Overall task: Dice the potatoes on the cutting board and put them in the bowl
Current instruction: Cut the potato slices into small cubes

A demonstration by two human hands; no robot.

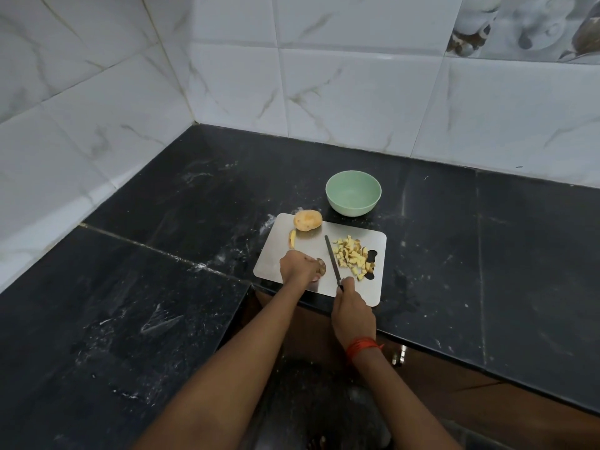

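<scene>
Two bare forearms reach up from the near edge of the frame toward a steel board (367,232) that sits at the near edge of a black stone counter (487,254). The right hand (352,315), a red thread (362,345) tied at its wrist, is clenched around the handle of a knife (332,259) at the board's near edge. The forefinger lies along the top and the blade points away across the middle of the board. Just left of the blade, the left hand (300,266) arches knuckles-up with its fingers curled over a potato piece (322,266), pinning it to the board near the near left corner. Right of the blade, a heap of dice (354,258) lies toward the board's right edge, some cubes showing brown skin. Farther along the left edge lies a single slice (292,238). Beyond it a whole potato (307,220) rests on the far left corner. A pale green bowl (353,193) stands on the counter just past the board's far edge, with no potato visible inside. White marbled tiles (227,76) line the two walls that meet behind.
</scene>
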